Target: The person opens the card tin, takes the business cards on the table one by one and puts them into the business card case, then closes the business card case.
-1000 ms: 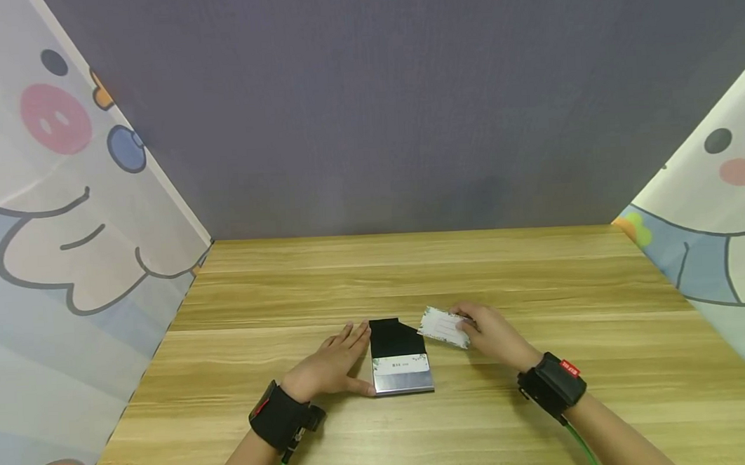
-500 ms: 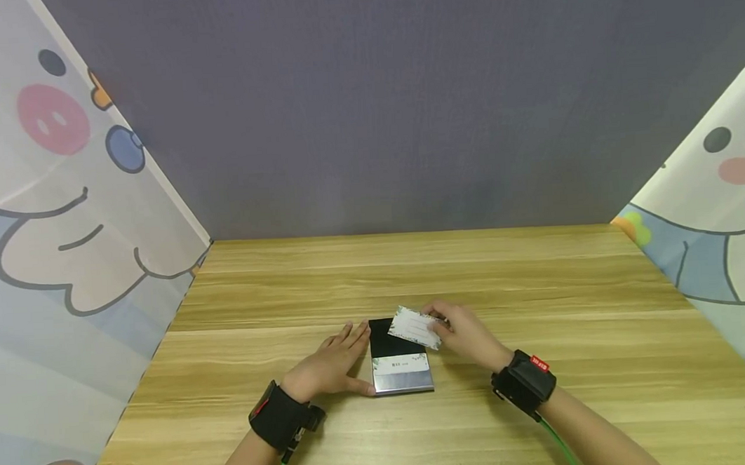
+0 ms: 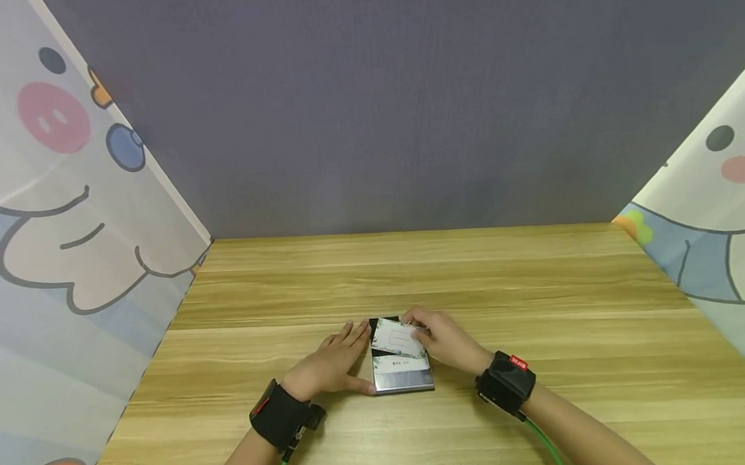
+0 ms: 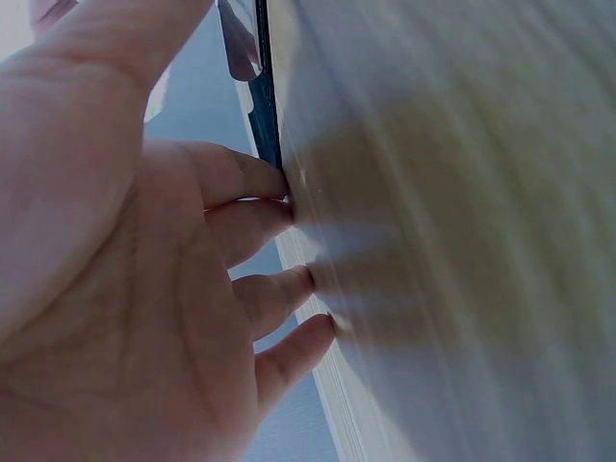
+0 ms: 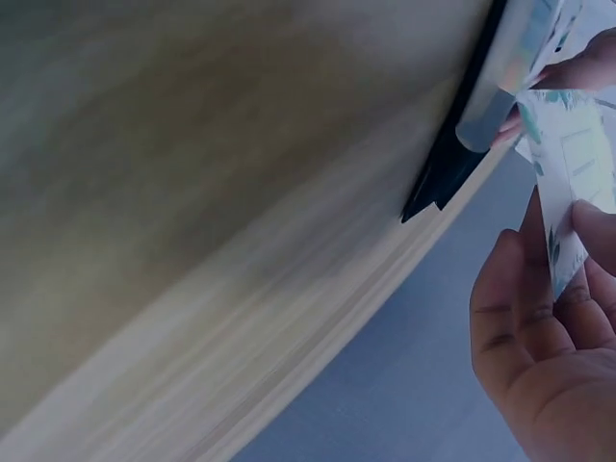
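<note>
A business card case lies flat on the table, its black inner part to the back and its silver metal front nearer me. One white card shows above the silver edge. My right hand pinches a second white card, printed with green leaves, between thumb and fingers. In the head view this card overlaps the black part, tilted; the right wrist view has the pinched card above the case. Flat beside the case, my left hand touches its left edge with thumb and fingertips, fingers straight.
The wood-grain table runs back to a dark grey wall. Cartoon-printed panels flank it, one on the left and one on the right. Green cables trail from the black wrist bands.
My right hand has moved left with the pinched card, from beside the case to over its black part. The left hand and the case have stayed in place.
</note>
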{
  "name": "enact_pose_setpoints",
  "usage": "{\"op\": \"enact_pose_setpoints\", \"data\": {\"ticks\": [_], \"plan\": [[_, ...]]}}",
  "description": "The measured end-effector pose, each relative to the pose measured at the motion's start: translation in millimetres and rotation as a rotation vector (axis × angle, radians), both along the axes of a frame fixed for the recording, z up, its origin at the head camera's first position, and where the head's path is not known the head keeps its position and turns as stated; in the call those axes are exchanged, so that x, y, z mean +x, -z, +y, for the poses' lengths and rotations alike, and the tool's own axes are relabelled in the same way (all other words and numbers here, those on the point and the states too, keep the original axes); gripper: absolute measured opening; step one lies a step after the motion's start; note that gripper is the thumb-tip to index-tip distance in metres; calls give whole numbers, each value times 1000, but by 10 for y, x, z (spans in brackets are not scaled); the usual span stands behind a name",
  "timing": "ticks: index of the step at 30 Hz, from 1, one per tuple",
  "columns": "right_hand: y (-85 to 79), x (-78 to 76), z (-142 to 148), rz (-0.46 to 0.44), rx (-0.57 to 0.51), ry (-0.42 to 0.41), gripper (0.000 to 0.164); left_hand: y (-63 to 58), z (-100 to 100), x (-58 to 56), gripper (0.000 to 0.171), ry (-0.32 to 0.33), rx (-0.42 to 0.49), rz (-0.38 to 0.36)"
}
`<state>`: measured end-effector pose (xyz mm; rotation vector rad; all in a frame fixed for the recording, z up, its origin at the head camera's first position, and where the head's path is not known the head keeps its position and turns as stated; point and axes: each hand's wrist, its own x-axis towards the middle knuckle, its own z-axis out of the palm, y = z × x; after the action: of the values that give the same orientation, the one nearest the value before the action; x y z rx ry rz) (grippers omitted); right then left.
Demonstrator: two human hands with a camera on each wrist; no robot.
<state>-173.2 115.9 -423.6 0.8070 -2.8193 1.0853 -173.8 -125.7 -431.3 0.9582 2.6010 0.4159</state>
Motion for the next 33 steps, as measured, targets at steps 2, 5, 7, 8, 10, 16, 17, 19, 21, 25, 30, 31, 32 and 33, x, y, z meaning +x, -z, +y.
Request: {"op": "enact_pose_setpoints", "data": {"ticks": [2, 5, 7, 8, 10, 16, 17, 19, 21, 25, 30, 31, 32, 33], "plan": [[-1, 5, -12, -16, 3, -10, 25, 4, 2, -5, 101, -3, -5, -2], [4, 5, -21, -44, 8, -26, 27, 8, 2, -10, 101, -6, -10, -7], [7, 9, -23, -57, 15, -33, 28, 6, 2, -10, 101, -7, -10, -9], [9, 10, -24, -61, 17, -36, 28, 7, 2, -10, 101, -6, -11, -8], [13, 14, -24, -66, 24, -42, 28, 4, 1, -9, 101, -5, -9, -8], [19, 35, -29, -84, 56, -65, 26, -8, -2, -2, 100, -3, -6, -16], [20, 38, -30, -82, 62, -68, 26, -11, -2, -1, 100, -3, -6, -17], [22, 44, -33, -68, 74, -70, 25, -14, -1, 0, 99, -3, -6, -18], [25, 50, -37, -48, 83, -69, 25, -17, 1, 1, 100, -2, -6, -19], [30, 65, -41, -9, 103, -56, 25, -18, 3, 0, 100, 0, -4, -21], [34, 78, -42, 23, 128, -40, 24, -15, 3, -2, 99, 3, -10, -16], [34, 80, -43, 27, 132, -38, 24, -15, 2, -2, 99, 3, -13, -15], [33, 81, -44, 29, 136, -38, 24, -13, 1, -2, 99, 4, -13, -15], [33, 81, -45, 30, 139, -40, 24, -14, 0, 0, 99, 4, -12, -15]]}}
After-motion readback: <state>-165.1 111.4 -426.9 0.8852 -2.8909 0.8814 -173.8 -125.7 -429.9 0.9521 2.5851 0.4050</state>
